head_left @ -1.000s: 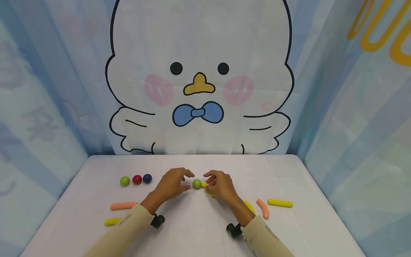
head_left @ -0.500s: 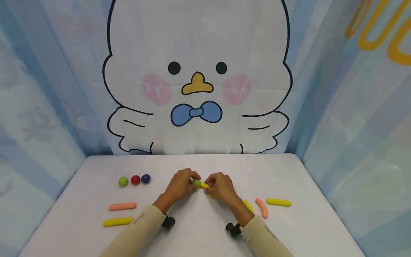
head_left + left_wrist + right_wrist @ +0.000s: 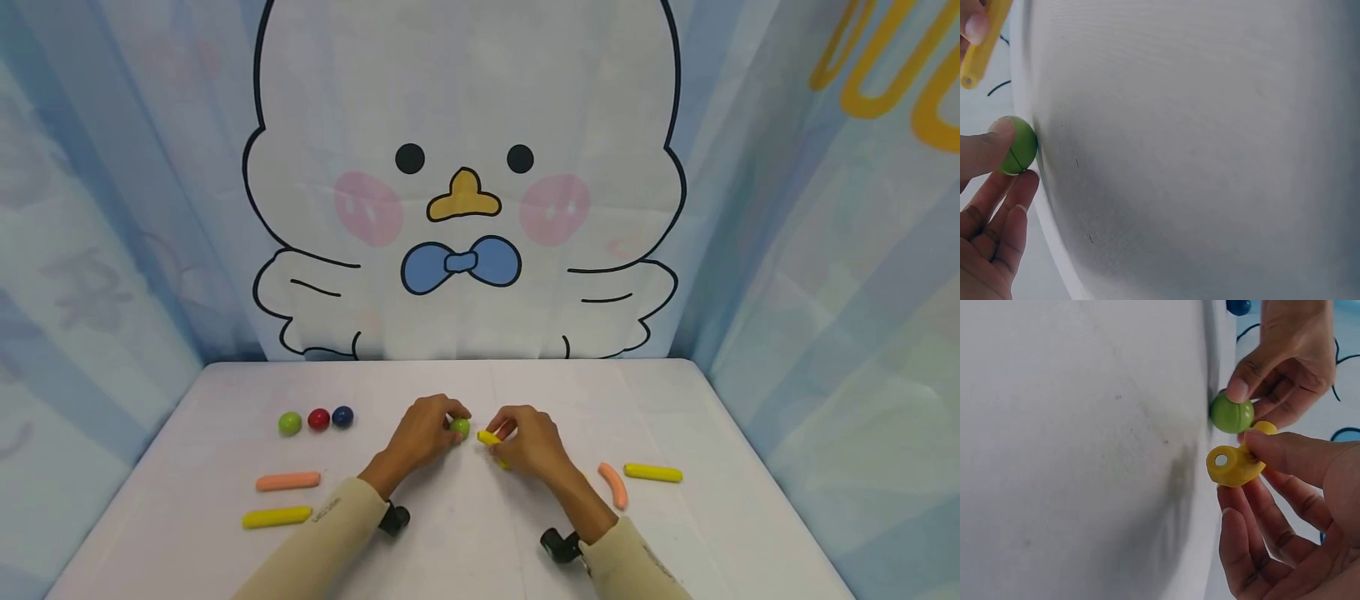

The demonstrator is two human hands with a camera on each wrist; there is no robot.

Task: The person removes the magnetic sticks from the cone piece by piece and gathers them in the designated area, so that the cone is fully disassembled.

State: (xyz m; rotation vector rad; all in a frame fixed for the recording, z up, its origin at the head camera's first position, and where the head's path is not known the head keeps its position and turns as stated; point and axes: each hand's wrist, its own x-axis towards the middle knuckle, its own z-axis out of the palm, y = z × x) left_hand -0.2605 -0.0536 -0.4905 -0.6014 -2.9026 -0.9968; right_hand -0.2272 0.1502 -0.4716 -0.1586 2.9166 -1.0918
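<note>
My left hand point(image 3: 420, 435) pinches a green ball point(image 3: 461, 428) between thumb and fingers near the middle of the table; in the left wrist view the thumb lies on the ball point(image 3: 1021, 147). Just to its right, my right hand point(image 3: 531, 440) pinches a curved yellow stick point(image 3: 487, 437). A round pale spot marks the end of that yellow stick point(image 3: 1222, 461) in the right wrist view. The head view shows a gap between ball and stick. Fingers cover the stick's middle.
At the back left sit another green ball point(image 3: 290, 423), a red ball point(image 3: 318, 419) and a blue ball point(image 3: 342, 417). Below them lie straight pink point(image 3: 288, 481) and yellow point(image 3: 277, 517) sticks. A curved pink stick point(image 3: 613, 486) and a straight yellow one point(image 3: 653, 473) lie right.
My left hand has moved right and taken hold of the green ball. My right hand has drawn the yellow stick slightly right, away from the ball it was against.
</note>
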